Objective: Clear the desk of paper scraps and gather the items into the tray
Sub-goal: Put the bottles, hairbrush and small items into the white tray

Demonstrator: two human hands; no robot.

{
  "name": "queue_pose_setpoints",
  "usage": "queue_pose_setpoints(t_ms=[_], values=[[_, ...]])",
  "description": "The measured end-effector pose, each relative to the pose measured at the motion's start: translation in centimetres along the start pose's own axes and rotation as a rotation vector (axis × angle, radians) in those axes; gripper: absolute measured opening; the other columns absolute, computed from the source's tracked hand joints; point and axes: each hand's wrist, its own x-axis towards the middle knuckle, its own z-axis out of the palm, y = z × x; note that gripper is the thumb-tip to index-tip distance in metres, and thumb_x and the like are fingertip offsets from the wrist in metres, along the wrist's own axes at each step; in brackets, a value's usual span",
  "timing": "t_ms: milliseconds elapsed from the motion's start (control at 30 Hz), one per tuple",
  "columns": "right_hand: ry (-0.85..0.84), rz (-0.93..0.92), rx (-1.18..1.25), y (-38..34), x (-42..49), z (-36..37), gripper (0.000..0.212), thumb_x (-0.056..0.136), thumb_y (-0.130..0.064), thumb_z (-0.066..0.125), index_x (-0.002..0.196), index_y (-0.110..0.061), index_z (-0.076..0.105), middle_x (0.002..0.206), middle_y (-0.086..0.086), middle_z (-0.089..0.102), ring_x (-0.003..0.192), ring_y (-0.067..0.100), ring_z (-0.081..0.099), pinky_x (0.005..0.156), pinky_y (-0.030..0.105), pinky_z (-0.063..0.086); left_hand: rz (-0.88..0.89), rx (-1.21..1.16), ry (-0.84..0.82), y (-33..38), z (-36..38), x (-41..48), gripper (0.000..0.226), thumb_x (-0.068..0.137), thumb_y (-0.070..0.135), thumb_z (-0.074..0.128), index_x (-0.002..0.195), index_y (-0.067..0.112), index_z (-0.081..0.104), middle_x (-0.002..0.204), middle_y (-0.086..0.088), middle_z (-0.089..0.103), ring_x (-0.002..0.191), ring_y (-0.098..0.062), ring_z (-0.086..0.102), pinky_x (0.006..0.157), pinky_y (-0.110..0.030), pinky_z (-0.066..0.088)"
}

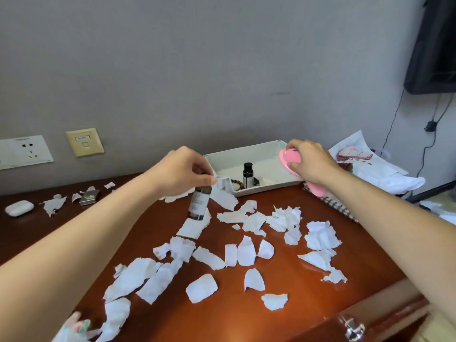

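Pink handled gadget: gripping w/ R hand, fingers curled round it, at white tray's R rim. Pinching clear bottle by cap w/ L hand, hanging just above torn paper scraps lying all over worktop, beside tray's L corner.

Hotel-like bedroom: wooden desk, wall sockets, mounted television.
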Motion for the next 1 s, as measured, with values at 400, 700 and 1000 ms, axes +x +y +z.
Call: queue_pose_setpoints(t_ms=[400,700,1000], values=[[0.070,0.018,0.247,-3.7,8.1,1.6,0.031,0.081,-0.009,0.061,0.111,-0.013,0.059,0.114,0.011,0.064,0.103,0.029,0.056,0.079,0.028,0.042,-0.014,-0.146,0.254,-1.1,1.9,12.0,0.016,0.085,0.022,0.068,0.096,0.011,0.070,0.088,-0.004,0.066,0.090,-0.016,0.059,0.080,-0.024,0.044],[-0.060,0.026,0.371,-6.3,12.7,6.5,0.031,0.081,-0.012,0.065,0.112,-0.011,0.059,0.115,0.011,0.061,0.088,0.019,0.049,0.073,0.020,0.037,-0.102,0.053,0.133,-4.1,6.8,17.3,0.013,0.085,0.022,0.065,0.098,0.020,0.065,0.105,-0.005,0.069,0.102,-0.028,0.061,0.087,-0.040,0.050],[-0.218,-0.056,0.249,-7.9,15.3,11.1,0.027,0.083,-0.029,0.065,0.106,-0.016,0.059,0.115,0.009,0.063,0.103,0.027,0.059,0.077,0.026,0.043,-0.155,0.185,0.071,-6.8,9.1,19.2,0.018,0.089,0.024,0.059,0.106,0.022,0.063,0.114,-0.004,0.065,0.111,-0.026,0.057,0.089,-0.034,0.039]])
